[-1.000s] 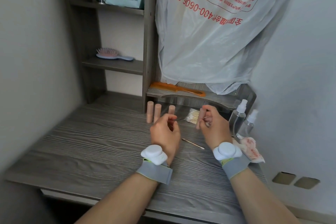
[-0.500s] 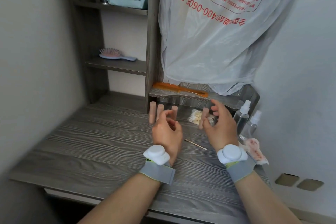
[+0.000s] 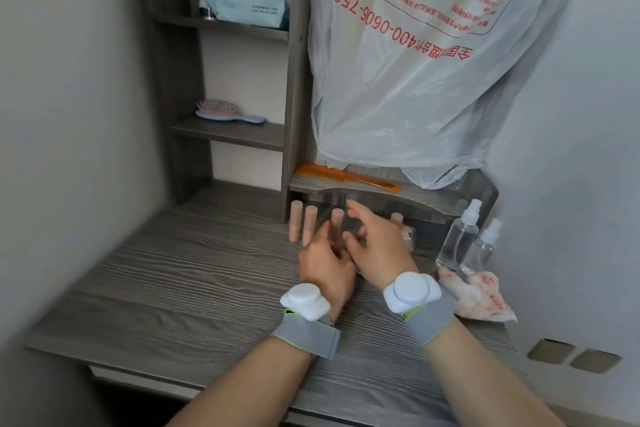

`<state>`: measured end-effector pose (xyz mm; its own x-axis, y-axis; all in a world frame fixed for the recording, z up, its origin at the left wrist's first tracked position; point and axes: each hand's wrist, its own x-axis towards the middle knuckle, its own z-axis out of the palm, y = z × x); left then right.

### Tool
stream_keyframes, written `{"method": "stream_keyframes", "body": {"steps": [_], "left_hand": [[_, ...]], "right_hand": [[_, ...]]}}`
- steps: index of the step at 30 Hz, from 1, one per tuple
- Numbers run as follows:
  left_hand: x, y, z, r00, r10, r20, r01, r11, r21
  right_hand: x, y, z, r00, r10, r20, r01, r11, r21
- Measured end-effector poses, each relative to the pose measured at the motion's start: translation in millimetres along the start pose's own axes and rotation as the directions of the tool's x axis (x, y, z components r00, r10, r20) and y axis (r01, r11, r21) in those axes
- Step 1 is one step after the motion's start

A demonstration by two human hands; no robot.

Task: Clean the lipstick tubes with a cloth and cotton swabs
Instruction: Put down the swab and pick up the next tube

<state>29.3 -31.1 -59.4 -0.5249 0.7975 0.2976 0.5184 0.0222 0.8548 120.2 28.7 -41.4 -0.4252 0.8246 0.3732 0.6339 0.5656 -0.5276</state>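
Right hand (image 3: 377,246) released: fingers spread, holding nothing, just beside the left hand (image 3: 325,267). Left hand is blurred; its grip cannot be told. Three tubes (image 3: 310,225) stand upright just beyond the left hand. A fourth tube (image 3: 397,218) stands beyond the right hand. To the right of the right hand are two clear spray bottles (image 3: 460,239), contents not discernible. A stained cloth (image 3: 478,295) lies near them on the tabletop (image 3: 173,288).
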Motion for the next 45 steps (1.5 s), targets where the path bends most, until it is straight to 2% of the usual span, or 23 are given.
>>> {"method": "stream_keyframes", "body": {"steps": [4,10,14,23,27,33,38,41,45], "left_hand": [[-0.4,1.5,-0.9,0.999,0.036,-0.027,-0.036,0.999,0.005],[1.6,-4.8,6.5,0.999,0.037,-0.035,-0.038,0.999,-0.002],[3.2,-7.6,11.4,0.995,0.091,-0.045,-0.090,0.996,0.004],[6.0,-12.6,13.5,0.990,0.126,-0.069,-0.126,0.992,-0.005],[5.5,-15.6,14.9,0.969,0.246,-0.014,-0.247,0.969,-0.024],[-1.0,-13.7,19.5,0.891,0.430,0.143,-0.420,0.903,-0.093],[-1.9,-16.3,22.4,0.852,0.444,0.278,-0.441,0.894,-0.076],[-4.2,-14.6,21.3,0.846,0.438,0.305,-0.449,0.893,-0.038],[-6.2,-13.4,20.8,0.841,0.445,0.309,-0.464,0.886,-0.014]], "right_hand": [[2.6,-1.8,3.2,1.000,0.008,0.025,-0.009,0.999,0.033],[1.7,2.0,6.8,0.998,0.029,-0.047,-0.022,0.988,0.150],[0.1,3.9,3.9,0.992,0.046,-0.121,-0.023,0.982,0.188],[-8.3,6.8,-6.6,0.979,0.123,-0.165,-0.044,0.907,0.420],[-14.5,16.4,-11.1,0.978,0.160,-0.136,-0.075,0.871,0.485],[-27.0,33.5,-28.3,0.983,0.154,-0.100,-0.088,0.875,0.477],[-39.2,47.6,-30.5,0.984,0.160,-0.078,-0.113,0.899,0.424],[-46.5,54.5,-28.3,0.985,0.118,-0.123,-0.081,0.959,0.270],[-50.9,55.3,-26.1,0.992,0.023,-0.126,0.004,0.978,0.209]]}}
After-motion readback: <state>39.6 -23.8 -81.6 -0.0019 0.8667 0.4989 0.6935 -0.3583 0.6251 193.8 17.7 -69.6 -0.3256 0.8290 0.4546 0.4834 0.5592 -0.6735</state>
